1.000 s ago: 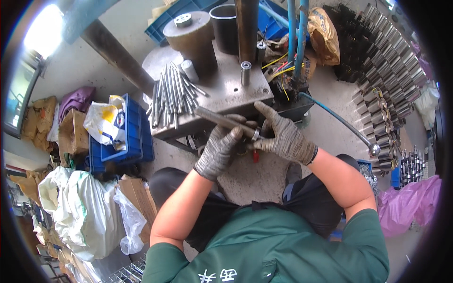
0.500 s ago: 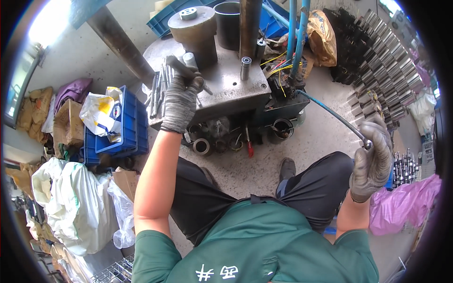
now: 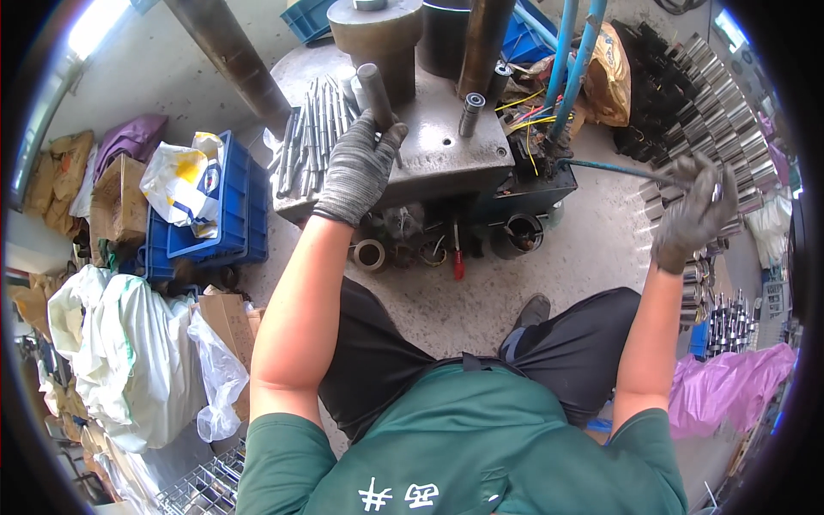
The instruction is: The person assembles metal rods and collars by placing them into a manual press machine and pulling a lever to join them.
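Note:
In my gloved left hand (image 3: 359, 167) is a thick grey steel cylinder (image 3: 372, 87), gripped at its lower end and held nearly upright over the press table (image 3: 463, 163). Beside that hand, several slim metal shafts (image 3: 313, 129) lie heaped on the table's left part. A small cylindrical metal part with a ringed top (image 3: 470, 116) stands farther right. Out to the right, my gloved right hand (image 3: 693, 210) has its fingers curled at the end of a long blue lever (image 3: 614, 168). The glove hides the lever's tip.
A heavy round steel block (image 3: 375, 34) stands at the table's back, between thick columns. Blue pipes (image 3: 577, 69) and loose yellow wires (image 3: 534, 124) are at right. Stacked metal sleeves (image 3: 721, 112) line the far right. Blue crates (image 3: 227, 206) stand left; pots (image 3: 519, 233) sit below.
The lever's end has swung up and away with my right hand, whose fingers have curled in. My left hand has shifted right, and the cylinder has turned from slanted to nearly upright.

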`<action>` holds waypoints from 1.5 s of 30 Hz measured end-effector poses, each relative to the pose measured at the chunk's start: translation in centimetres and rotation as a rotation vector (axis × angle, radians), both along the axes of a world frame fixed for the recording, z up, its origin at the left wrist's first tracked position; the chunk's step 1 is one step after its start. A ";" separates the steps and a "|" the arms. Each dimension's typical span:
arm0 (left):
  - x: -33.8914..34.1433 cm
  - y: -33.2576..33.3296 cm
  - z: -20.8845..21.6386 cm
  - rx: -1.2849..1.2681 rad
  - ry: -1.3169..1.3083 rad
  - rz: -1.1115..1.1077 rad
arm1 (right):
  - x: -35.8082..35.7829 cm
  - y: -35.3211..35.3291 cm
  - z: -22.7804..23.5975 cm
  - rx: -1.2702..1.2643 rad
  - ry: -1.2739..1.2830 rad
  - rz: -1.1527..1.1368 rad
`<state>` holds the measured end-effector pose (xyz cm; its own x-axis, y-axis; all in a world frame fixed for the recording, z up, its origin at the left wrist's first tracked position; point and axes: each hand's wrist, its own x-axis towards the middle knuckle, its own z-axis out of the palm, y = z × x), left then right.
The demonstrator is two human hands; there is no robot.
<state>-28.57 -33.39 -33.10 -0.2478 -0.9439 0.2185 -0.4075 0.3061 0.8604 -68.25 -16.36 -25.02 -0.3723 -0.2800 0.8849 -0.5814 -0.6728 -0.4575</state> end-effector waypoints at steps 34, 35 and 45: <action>-2.7 -2.6 7.1 -0.472 0.729 0.088 | 1.1 -9.0 2.4 -0.304 -0.254 -0.164; -2.8 -4.3 8.8 -0.503 0.766 0.165 | 1.2 -9.0 2.4 -0.302 -0.240 -0.175; -3.8 -16.9 15.3 -0.200 0.823 0.282 | 0.9 -9.3 2.3 -0.321 -0.242 -0.166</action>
<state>-32.33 -50.32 -17.76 0.2955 -0.8714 0.3916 0.2333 0.4633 0.8549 -67.35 -25.66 -22.76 -0.5969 0.0767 0.7987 -0.5954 -0.7096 -0.3768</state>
